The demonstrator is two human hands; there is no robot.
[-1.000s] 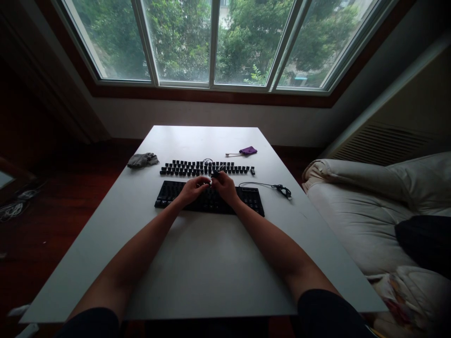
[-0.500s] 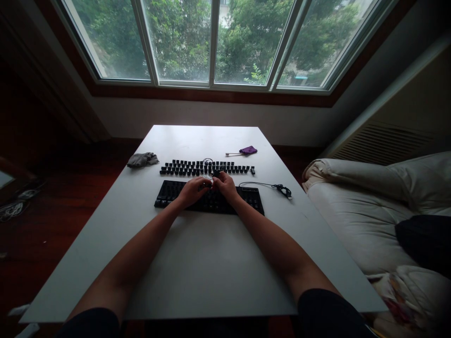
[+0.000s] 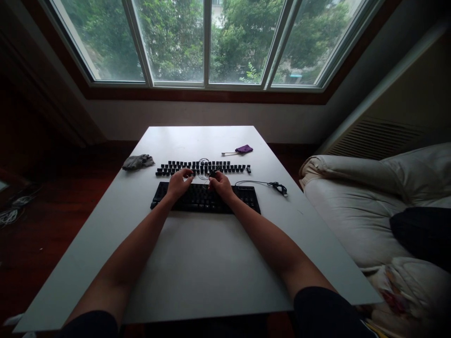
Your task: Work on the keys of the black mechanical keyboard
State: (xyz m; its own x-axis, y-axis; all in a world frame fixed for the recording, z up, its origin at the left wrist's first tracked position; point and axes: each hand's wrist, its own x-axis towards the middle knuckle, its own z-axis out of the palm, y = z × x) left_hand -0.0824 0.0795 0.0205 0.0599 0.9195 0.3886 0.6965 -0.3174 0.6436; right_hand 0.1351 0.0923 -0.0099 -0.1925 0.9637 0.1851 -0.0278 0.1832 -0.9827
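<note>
Half-closed at left hand [image 3: 179,184], back up, forearm slanted in over near edge of desk [image 3: 197,263]; at blocky black keycaps [image 3: 202,171] in rows, cannot tell whether holding one. Below both hands, nearer: oblong black keyboard [image 3: 200,199], flat. Pinching dark piece [image 3: 213,173], too small to identify, with right hand [image 3: 222,185], forearm angled inward. Toward right edge: thin bundled cable [image 3: 278,188].

Black keyboard [image 3: 197,201] and black keycaps [image 3: 193,165], white table [image 3: 197,263]
The cloth [image 3: 138,162] is of grey colour, the flat piece [image 3: 244,149] is purple, the sofa [image 3: 338,202] is cream.
</note>
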